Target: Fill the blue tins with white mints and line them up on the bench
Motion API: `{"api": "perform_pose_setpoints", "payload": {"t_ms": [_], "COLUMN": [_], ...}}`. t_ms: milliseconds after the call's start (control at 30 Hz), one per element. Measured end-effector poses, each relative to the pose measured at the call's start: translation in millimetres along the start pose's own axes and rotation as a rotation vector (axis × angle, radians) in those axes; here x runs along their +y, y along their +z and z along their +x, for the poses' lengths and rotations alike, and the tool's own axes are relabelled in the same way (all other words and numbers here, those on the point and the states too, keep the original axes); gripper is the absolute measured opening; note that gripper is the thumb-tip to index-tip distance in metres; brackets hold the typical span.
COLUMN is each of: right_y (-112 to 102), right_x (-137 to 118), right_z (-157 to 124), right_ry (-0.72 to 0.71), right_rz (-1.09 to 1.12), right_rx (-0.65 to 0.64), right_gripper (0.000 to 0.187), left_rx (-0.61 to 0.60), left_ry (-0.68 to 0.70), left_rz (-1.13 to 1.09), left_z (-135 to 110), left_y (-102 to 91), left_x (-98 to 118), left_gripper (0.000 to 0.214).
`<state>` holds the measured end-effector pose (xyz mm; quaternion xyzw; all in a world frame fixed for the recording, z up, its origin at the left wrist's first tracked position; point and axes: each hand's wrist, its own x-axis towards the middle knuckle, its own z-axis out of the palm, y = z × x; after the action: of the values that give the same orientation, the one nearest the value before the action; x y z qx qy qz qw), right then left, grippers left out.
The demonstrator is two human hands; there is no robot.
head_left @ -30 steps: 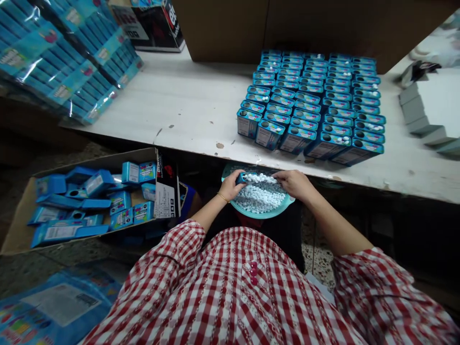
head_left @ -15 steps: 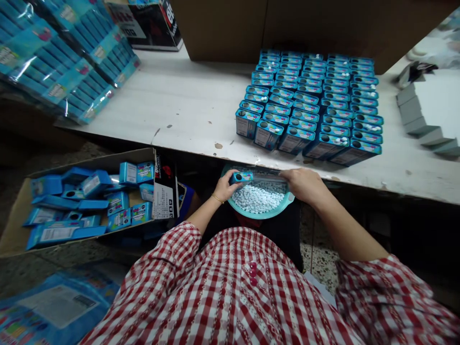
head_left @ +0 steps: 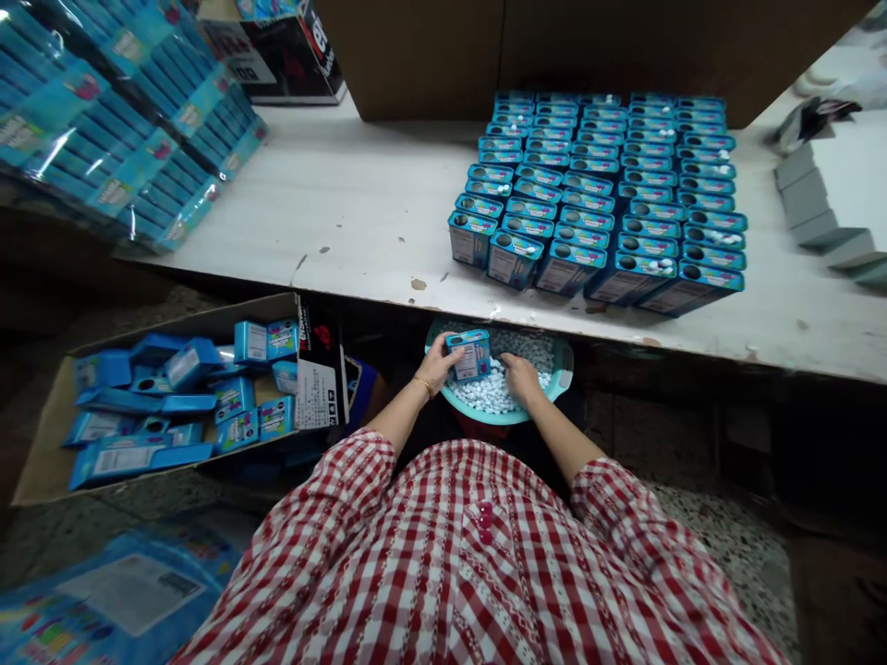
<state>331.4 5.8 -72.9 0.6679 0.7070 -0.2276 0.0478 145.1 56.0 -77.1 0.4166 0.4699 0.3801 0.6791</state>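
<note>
My left hand grips a small blue box with a printed label, holding it tilted over the left side of a turquoise basin. Small white pellets fill much of this basin, which sits at my lap, partly under the table edge. Just right of the box, my right hand reaches into the basin with its fingers bunched down at the pellets. Whatever lies between those fingertips is hidden.
Rows of upright blue boxes stand on the white table. A carton of loose blue boxes is at my left. Plastic-wrapped packs lean at the far left; grey-white card pieces lie at the right.
My right hand has moved left and down from the basin's right rim into the pellets. The box in my left hand has turned, so its label face now shows.
</note>
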Motion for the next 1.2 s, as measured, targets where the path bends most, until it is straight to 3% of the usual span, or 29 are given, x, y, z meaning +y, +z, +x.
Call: {"api": "perform_pose_setpoints", "payload": {"t_ms": [233, 400, 600, 767, 900, 1000, 1100, 1200], "right_y": [-21, -69, -126, -154, -161, -160, -154, -136], "right_x": [38, 41, 2, -40, -59, -59, -41, -6], "right_z": [-19, -40, -49, -50, -52, -57, -67, -77], "right_ry": [0.091, 0.002, -0.047, -0.052, -0.066, -0.060, -0.030, 0.048], "right_rz": [0.267, 0.386, 0.083, -0.296, -0.385, -0.385, -0.358, -0.323], "right_rx": [0.136, 0.238, 0.125, -0.032, -0.055, -0.051, -0.008, 0.030], "right_gripper": [0.033, 0.031, 0.037, 0.037, 0.035, 0.035, 0.039, 0.041], "left_rx": [0.068, 0.064, -0.043, -0.095, -0.095, -0.086, -0.080, -0.059], "left_ry": [0.273, 0.363, 0.384, 0.421, 0.443, 0.450, 0.465, 0.463], "left_rz": [0.330, 0.599, 0.734, 0.792, 0.782, 0.762, 0.727, 0.670], "left_z": [-13, -17, -18, -19, -18, -17, -17, -20], "left_y": [-40.9, -28.6, -1.9, 2.1, -0.9, -2.0, -3.1, -7.7], "left_x": [27, 32, 35, 31, 26, 24, 24, 24], "left_gripper": [0.047, 0.041, 0.038, 0.038, 0.039, 0.038, 0.036, 0.036]}}
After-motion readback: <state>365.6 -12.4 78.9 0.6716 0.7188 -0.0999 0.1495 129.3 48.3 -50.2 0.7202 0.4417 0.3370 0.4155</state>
